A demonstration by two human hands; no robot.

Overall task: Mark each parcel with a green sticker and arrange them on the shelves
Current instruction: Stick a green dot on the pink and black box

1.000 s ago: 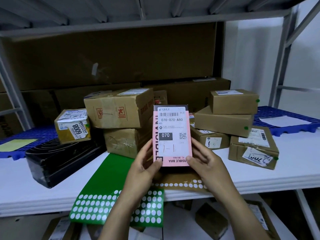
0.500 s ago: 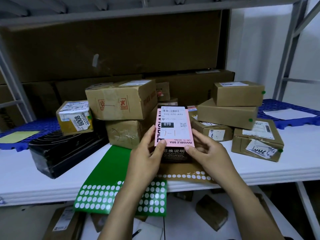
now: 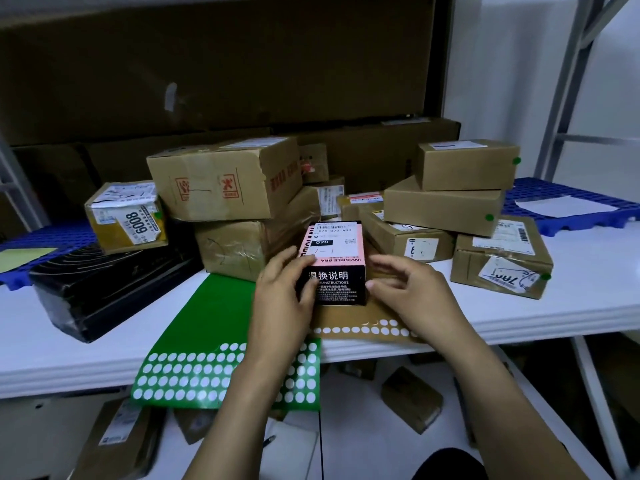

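Parcel: a small pink-and-black carton (image 3: 334, 263) sits between both hands, near the front edge of the white shelf (image 3: 554, 306), above the brown sticker sheet (image 3: 363, 329); whether it rests on the sheet cannot be told.
Carton faces: the pink top carries a white shipping label printed "070"; the glossy black end, with white printed text, faces the camera.
Left hand (image 3: 284, 299): grips the carton's left side, thumb on the pink top edge, fingers curled against the black end.
Right hand (image 3: 412, 292): just beside the carton's right edge, thumb tip at the lower corner, fingers arched, spread and holding nothing.
Arms: both forearms are bare and reach up from the bottom of the view, the left crossing the green sheet.
Green sticker sheet (image 3: 207, 327): flat and glossy, left of the carton, its near end overhanging the shelf's front edge; rows of white circles fill that end.
Black parcel (image 3: 104, 285): long, wrapped in shiny film, towards the shelf's left end.
Taped box (image 3: 126, 216): yellow-taped cardboard marked "6008", standing on the black parcel.
Stacked boxes (image 3: 464, 164): plain brown cardboard, towards the shelf's right end, several bearing a round green dot (image 3: 516, 161) on a corner.
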